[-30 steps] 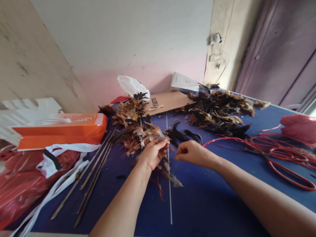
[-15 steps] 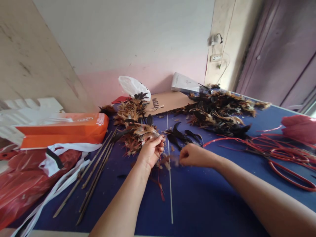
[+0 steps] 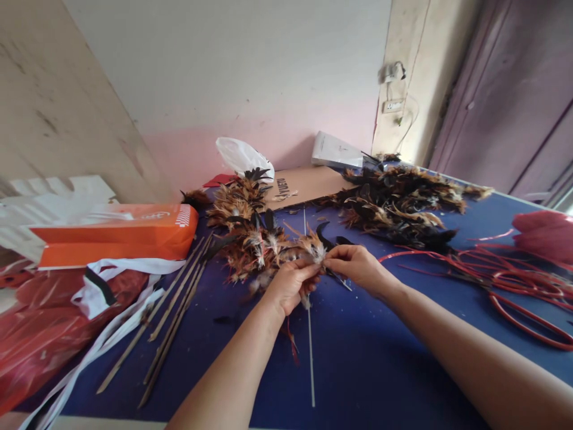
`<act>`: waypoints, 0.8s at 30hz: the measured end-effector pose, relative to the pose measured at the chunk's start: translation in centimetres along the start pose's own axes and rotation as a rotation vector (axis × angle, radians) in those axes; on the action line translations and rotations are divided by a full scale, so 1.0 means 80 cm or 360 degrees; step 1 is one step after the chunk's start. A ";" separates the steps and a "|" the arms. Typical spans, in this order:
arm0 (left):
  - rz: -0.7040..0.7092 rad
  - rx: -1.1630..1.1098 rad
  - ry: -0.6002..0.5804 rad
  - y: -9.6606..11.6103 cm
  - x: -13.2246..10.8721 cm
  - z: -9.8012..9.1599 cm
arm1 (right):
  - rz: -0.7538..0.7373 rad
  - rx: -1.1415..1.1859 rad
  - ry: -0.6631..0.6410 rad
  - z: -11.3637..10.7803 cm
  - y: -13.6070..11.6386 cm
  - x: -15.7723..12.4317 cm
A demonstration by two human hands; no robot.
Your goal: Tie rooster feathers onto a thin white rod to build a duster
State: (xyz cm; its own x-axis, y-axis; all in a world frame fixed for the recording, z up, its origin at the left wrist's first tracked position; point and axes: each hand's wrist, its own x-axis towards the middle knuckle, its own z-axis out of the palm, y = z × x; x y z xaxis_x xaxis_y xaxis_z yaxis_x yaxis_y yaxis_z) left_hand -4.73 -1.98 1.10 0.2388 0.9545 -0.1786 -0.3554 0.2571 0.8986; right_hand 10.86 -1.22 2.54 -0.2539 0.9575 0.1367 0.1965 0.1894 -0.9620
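Note:
My left hand (image 3: pixel 290 285) is closed around a bundle of brown, tan and black feathers (image 3: pixel 264 248) held low over the blue table (image 3: pixel 367 358). My right hand (image 3: pixel 356 264) meets it from the right, fingers pinched on a small feather tuft (image 3: pixel 316 249) at the bundle's near end. A thin red strip (image 3: pixel 290 341) trails from under my left hand onto the table.
A loose feather pile (image 3: pixel 398 200) lies at the back right, another pile (image 3: pixel 235 200) at the back centre by a cardboard sheet (image 3: pixel 304 182). Thin sticks (image 3: pixel 170 322) lie left, beside an orange bag (image 3: pixel 116 236) and red plastic (image 3: pixel 40 328). Red strips (image 3: pixel 514 278) coil at right.
My right hand has moved up and left to meet my left hand at the feather bundle. The bundle has swung rightward and now lies between both hands.

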 end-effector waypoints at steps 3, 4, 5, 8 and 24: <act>-0.0010 -0.0004 -0.0015 0.000 0.001 -0.003 | -0.0115 -0.0181 0.0061 0.001 0.003 0.000; -0.0012 -0.0007 -0.0020 0.000 0.001 -0.004 | -0.0159 -0.0231 0.0080 0.001 0.004 0.000; -0.0015 -0.0010 -0.0025 0.000 0.002 -0.004 | -0.0200 -0.0272 0.0101 0.002 0.006 0.001; -0.0014 -0.0024 -0.0056 -0.001 0.002 -0.006 | -0.0302 -0.0373 0.0165 0.003 0.010 0.002; 0.0107 0.0065 -0.0034 -0.001 0.003 -0.007 | 0.0296 0.0855 -0.0105 0.018 0.007 -0.003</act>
State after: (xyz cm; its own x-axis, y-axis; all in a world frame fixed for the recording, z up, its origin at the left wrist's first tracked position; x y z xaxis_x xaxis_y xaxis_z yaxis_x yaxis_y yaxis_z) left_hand -5.16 -1.69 0.78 0.2348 0.9659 -0.1092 -0.3345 0.1858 0.9239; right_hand 9.70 -1.64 1.64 -0.3231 0.9453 -0.0448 -0.2610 -0.1345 -0.9559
